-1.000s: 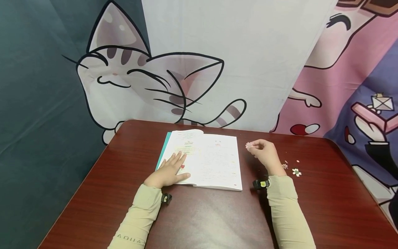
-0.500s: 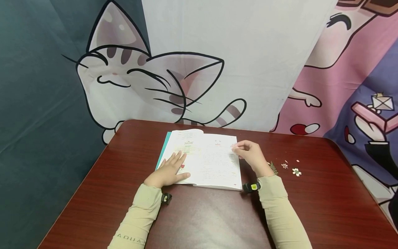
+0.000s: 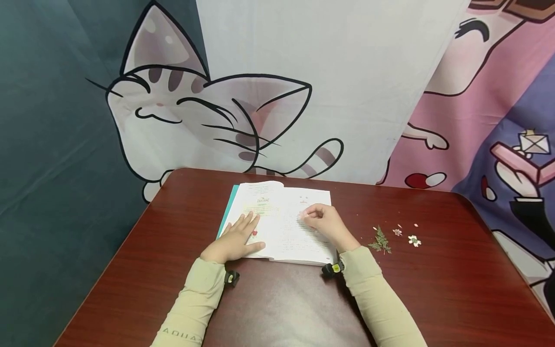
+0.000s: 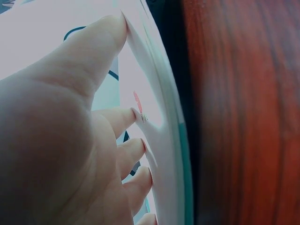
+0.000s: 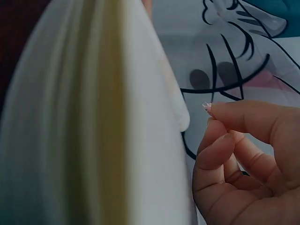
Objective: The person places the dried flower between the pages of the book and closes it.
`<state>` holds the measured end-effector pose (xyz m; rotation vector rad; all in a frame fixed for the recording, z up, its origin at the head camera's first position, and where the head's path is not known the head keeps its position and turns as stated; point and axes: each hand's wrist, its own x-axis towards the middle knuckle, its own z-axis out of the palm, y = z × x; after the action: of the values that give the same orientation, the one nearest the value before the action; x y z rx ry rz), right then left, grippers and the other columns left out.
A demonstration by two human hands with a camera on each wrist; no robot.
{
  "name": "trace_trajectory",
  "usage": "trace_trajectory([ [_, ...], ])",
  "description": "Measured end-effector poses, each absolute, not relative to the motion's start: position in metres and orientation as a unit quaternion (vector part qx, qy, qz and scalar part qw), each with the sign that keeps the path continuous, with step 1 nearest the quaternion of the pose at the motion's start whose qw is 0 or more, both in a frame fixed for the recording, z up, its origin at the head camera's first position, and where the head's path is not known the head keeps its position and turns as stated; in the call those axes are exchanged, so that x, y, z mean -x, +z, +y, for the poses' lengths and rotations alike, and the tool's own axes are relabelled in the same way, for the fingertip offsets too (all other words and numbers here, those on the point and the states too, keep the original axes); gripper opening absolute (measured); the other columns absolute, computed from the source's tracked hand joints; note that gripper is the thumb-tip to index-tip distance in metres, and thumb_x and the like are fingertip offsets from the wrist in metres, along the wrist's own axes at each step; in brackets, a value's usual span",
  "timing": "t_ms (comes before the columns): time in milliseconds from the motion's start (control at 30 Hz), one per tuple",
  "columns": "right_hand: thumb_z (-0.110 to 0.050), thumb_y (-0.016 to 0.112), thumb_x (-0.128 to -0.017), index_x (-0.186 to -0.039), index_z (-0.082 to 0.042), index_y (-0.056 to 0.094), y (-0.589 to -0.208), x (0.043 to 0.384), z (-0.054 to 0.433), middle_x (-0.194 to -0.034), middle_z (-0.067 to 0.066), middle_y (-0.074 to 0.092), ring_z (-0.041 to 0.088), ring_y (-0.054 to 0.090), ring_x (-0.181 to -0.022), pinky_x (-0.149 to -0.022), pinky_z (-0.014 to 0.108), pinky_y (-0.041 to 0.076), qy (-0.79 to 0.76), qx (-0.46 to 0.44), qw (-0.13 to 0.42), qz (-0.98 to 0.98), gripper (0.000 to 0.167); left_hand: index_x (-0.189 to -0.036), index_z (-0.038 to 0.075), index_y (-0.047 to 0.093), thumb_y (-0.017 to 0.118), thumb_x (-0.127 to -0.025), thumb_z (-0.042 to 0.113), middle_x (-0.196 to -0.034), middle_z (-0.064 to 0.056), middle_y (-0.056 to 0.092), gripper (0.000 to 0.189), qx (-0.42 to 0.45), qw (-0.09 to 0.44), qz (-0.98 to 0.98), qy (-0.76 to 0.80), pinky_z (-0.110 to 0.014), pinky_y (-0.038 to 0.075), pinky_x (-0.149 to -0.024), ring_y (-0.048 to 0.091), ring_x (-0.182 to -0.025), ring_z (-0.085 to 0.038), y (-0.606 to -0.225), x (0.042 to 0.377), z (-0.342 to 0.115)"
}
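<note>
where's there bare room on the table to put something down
Bare table left of the book, and between the sleeves on its near side. Crowded: just right of the book, with a sprig, flowers and petals; left hand and right hand are over the pages.

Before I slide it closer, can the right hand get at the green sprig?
Probably yes: the green sprig lies uncovered beside the right sleeve, though the right hand pinches a pale bit.
</note>
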<state>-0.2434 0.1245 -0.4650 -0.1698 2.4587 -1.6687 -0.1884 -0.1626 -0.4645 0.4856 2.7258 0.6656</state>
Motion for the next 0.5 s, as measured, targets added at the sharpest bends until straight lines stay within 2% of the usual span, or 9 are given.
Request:
trace_trajectory([
  [167,-0.006,0.078,-0.087,-0.095,-0.002,0.071,-0.476,0.246,0.116,-0.081,0.003,0.069,0.01,0.056,-0.066,-0.057,0.023,0.048,-0.546,0.064,0.098,0.83,0.012,-0.162,0.005,0.022,0.058,-0.101,0.049,-0.168,-0.019,0.013,0.084,-0.172,0.144,0.945,0.238,-0.065,0.008,-0.119,0.007,-0.154,-0.042,-0.463,0.187,-0.163],
  [500,-0.01,0.081,-0.086,-0.093,-0.003,0.072,-0.476,0.253,0.096,-0.076,0.001,0.068,0.011,0.055,-0.067,-0.062,0.024,0.044,-0.549,0.06,0.093,0.828,0.014,-0.162,0.007,0.021,0.058,-0.1,0.051,-0.168,-0.018,0.013,0.084,-0.167,0.147,0.946,0.234,-0.065,0.007,-0.119,0.007,-0.155,-0.039,-0.466,0.189,-0.163],
])
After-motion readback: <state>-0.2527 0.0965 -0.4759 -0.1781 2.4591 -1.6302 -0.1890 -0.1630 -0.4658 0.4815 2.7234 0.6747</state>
